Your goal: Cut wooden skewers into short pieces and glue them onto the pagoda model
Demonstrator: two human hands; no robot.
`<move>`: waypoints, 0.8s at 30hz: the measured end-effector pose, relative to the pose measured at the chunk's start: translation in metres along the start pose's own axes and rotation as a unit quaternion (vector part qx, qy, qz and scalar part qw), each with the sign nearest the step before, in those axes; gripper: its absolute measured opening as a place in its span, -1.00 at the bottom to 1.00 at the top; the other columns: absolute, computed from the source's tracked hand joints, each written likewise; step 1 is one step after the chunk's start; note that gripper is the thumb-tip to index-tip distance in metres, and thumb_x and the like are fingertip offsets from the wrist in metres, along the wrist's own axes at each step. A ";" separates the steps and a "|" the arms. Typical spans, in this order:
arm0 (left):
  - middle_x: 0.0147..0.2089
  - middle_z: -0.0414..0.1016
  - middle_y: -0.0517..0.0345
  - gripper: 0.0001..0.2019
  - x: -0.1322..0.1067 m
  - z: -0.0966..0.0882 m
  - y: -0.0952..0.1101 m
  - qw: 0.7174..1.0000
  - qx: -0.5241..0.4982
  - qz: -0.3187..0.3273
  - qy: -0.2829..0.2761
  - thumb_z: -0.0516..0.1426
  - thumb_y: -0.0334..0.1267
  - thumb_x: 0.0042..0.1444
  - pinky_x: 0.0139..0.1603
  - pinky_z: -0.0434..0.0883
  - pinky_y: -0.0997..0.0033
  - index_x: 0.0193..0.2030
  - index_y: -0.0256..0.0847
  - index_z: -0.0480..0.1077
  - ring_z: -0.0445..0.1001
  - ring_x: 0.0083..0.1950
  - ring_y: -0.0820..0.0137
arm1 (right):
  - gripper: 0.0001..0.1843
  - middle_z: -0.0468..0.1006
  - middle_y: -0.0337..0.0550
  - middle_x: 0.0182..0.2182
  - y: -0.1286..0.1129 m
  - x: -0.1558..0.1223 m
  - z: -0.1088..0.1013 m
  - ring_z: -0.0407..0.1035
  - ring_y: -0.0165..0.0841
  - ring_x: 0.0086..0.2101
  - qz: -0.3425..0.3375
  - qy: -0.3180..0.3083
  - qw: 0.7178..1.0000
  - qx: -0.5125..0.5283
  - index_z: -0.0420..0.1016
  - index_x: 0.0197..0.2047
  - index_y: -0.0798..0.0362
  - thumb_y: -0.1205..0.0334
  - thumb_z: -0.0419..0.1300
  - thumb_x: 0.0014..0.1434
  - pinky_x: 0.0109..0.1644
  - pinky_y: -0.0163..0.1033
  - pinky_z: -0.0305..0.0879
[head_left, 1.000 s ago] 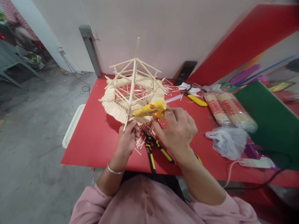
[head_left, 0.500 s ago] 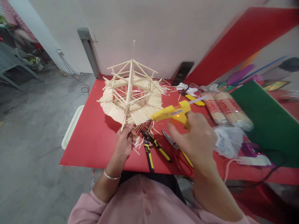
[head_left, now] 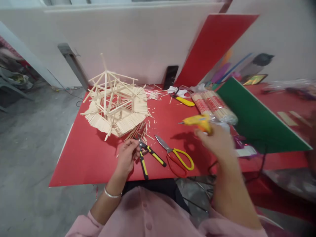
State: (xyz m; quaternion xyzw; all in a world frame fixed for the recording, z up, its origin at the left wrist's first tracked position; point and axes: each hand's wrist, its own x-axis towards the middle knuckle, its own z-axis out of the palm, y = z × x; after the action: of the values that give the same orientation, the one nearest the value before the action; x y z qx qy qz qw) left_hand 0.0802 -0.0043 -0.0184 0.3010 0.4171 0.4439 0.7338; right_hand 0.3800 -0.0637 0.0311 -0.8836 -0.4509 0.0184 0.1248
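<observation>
A wooden-stick model (head_left: 132, 123) with a pointed frame and a fringe of sticks stands on the red table. My right hand (head_left: 218, 140) is wrapped round the handle of a yellow glue gun (head_left: 197, 121), held above the table with its nozzle pointing left. In front of the model, my left hand (head_left: 127, 155) has its fingers curled together; whether anything is between them is hidden. It is right beside the jaws of black-and-yellow pliers (head_left: 153, 155). Scissors (head_left: 181, 158) with one red and one yellow handle lie open to the right of them.
Loose sticks (head_left: 138, 131) lie under the model's front edge. Yellow-handled pliers (head_left: 185, 101) and wrapped stick bundles (head_left: 214, 105) are farther back. A green board (head_left: 256, 121) leans on the right. A dark phone-like slab (head_left: 171, 76) stands against the wall.
My left hand has come off the model's front corner stick and moved down beside the pliers. The glue gun has moved away from the model to the right. The view has shifted right.
</observation>
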 end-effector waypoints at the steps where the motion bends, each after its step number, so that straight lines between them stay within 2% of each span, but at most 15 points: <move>1: -0.58 0.38 0.29 -0.74 -0.002 0.002 -0.001 1.000 0.012 0.001 -0.005 0.31 -0.14 -0.04 -0.71 0.12 0.66 -0.46 -0.25 0.36 0.25 -0.67 0.63 | -0.65 0.56 -0.02 -0.34 -0.009 0.013 0.015 0.45 -0.15 -0.31 -0.017 -0.024 1.000 0.005 0.48 -0.20 0.03 -0.05 0.07 0.17 -0.29 -0.15 0.26; 3: -0.57 0.39 0.26 -0.73 -0.005 0.002 -0.002 0.999 0.039 0.006 0.002 0.32 -0.13 -0.04 -0.70 0.13 0.66 -0.48 -0.26 0.39 0.26 -0.65 0.62 | -0.65 0.59 0.03 -0.29 -0.024 0.032 0.041 0.47 -0.16 -0.26 -0.034 -0.054 0.998 -0.006 0.52 -0.19 0.09 0.02 0.06 0.17 -0.25 -0.18 0.29; 5: -0.52 0.42 0.22 -0.72 -0.006 0.000 -0.002 0.997 0.065 0.026 0.027 0.31 -0.10 -0.03 -0.69 0.15 0.65 -0.50 -0.28 0.43 0.25 -0.64 0.63 | -0.62 0.60 0.12 -0.25 -0.032 0.039 0.057 0.48 -0.11 -0.19 -0.048 -0.062 0.997 -0.016 0.55 -0.17 0.15 0.03 0.10 0.16 -0.18 -0.16 0.30; 7: -0.41 0.47 0.16 -0.69 -0.004 -0.001 -0.003 0.992 0.088 0.070 0.053 0.32 -0.09 -0.03 -0.68 0.19 0.62 -0.55 -0.31 0.44 0.23 -0.63 0.67 | -0.55 0.57 0.25 -0.15 -0.038 0.039 0.060 0.44 0.00 -0.08 -0.062 -0.050 0.996 -0.025 0.55 -0.10 0.21 0.00 0.13 0.14 -0.07 -0.07 0.30; 9: -0.32 0.51 0.13 -0.71 0.000 0.000 -0.004 0.985 0.109 0.112 0.073 0.34 -0.11 -0.08 -0.66 0.23 0.61 -0.54 -0.31 0.46 0.24 -0.63 0.68 | -0.47 0.52 0.29 -0.02 -0.046 0.040 0.055 0.38 0.04 0.03 -0.084 -0.040 0.995 -0.020 0.51 0.04 0.20 -0.01 0.13 0.16 0.02 -0.01 0.26; 12: -0.46 0.49 0.20 -0.69 0.011 0.009 -0.009 0.985 0.119 0.100 0.072 0.38 -0.10 -0.14 -0.66 0.28 0.58 -0.34 -0.26 0.51 0.27 -0.67 0.62 | -0.50 0.57 0.02 0.01 -0.066 0.058 0.047 0.42 -0.12 0.01 -0.126 -0.070 0.989 0.015 0.43 0.18 -0.02 0.00 0.09 0.22 0.01 -0.12 0.30; 13: -0.54 0.44 0.25 -0.67 0.014 0.012 -0.011 0.987 0.120 0.085 0.062 0.37 -0.06 -0.12 -0.66 0.29 0.56 -0.31 -0.26 0.50 0.25 -0.69 0.60 | -0.54 0.60 -0.08 -0.04 -0.075 0.069 0.047 0.45 -0.17 -0.03 -0.135 -0.088 0.987 0.025 0.45 0.16 -0.10 0.01 0.09 0.22 -0.03 -0.16 0.31; 15: -0.65 0.35 0.28 -0.64 0.021 0.019 -0.013 0.987 0.136 0.071 0.041 0.30 0.04 -0.02 -0.66 0.29 0.55 -0.36 -0.27 0.49 0.23 -0.72 0.57 | -0.63 0.62 -0.16 -0.08 -0.091 0.096 0.053 0.46 -0.21 -0.04 -0.145 -0.121 0.981 0.034 0.51 0.07 -0.15 0.05 0.12 0.24 -0.05 -0.22 0.32; 17: -0.65 0.38 0.21 -0.59 0.028 0.023 -0.013 0.981 0.167 0.090 0.025 0.23 0.10 0.06 -0.61 0.32 0.55 -0.44 -0.29 0.49 0.30 -0.66 0.54 | -0.70 0.60 -0.15 -0.05 -0.105 0.124 0.065 0.45 -0.22 -0.03 -0.145 -0.149 0.977 0.035 0.54 0.02 -0.11 0.08 0.16 0.24 -0.05 -0.22 0.34; 20: -0.52 0.49 0.11 -0.60 0.038 0.025 -0.011 0.977 0.180 0.115 0.004 0.22 0.08 0.09 -0.52 0.36 0.54 -0.38 -0.29 0.52 0.43 -0.53 0.48 | -0.65 0.49 -0.07 0.03 -0.119 0.160 0.087 0.42 -0.25 -0.04 -0.134 -0.171 0.976 0.030 0.44 0.07 0.02 0.06 0.17 0.28 0.02 -0.07 0.40; 24: -0.52 0.48 0.16 -0.64 0.044 0.026 -0.013 0.983 0.159 0.087 0.003 0.23 0.06 0.08 -0.52 0.35 0.54 -0.35 -0.26 0.51 0.41 -0.54 0.48 | -0.60 0.44 -0.04 0.07 -0.127 0.194 0.111 0.41 -0.25 -0.04 -0.106 -0.158 0.981 0.030 0.38 0.13 0.06 0.07 0.17 0.29 0.02 0.00 0.42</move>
State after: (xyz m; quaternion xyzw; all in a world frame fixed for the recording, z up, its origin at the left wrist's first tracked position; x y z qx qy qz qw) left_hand 0.1194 0.0283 -0.0323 0.4479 0.4564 0.4347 0.6341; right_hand 0.3784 0.1859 -0.0305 -0.8126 -0.5552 0.1582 0.0799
